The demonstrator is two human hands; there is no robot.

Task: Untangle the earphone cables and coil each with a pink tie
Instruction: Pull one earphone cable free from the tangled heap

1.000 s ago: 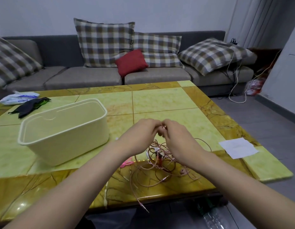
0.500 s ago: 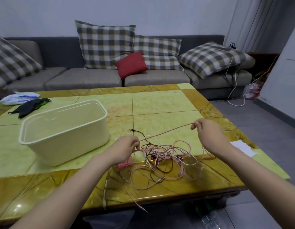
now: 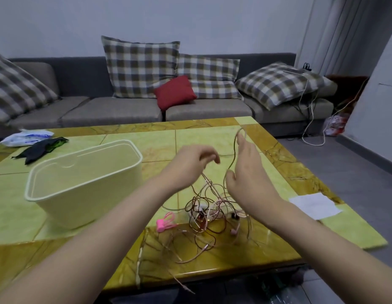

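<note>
Earphone cables (image 3: 203, 213): knotted heap on the marble table (image 3: 212, 137), right of the cream tub (image 3: 81, 194), by the near edge.
Pink tie (image 3: 165, 221): flat on the table, between heap and tub.
Left hand (image 3: 188, 163): raised right of the tub, fingers curled on strands rising from the heap.
Right hand (image 3: 245, 170): farther right of the tub, fingers straight, a cable loop draped over fingertips and thumb.

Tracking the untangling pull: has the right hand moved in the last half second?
Yes. The right hand has swung left, away from the white paper and toward the cream bin.
</note>
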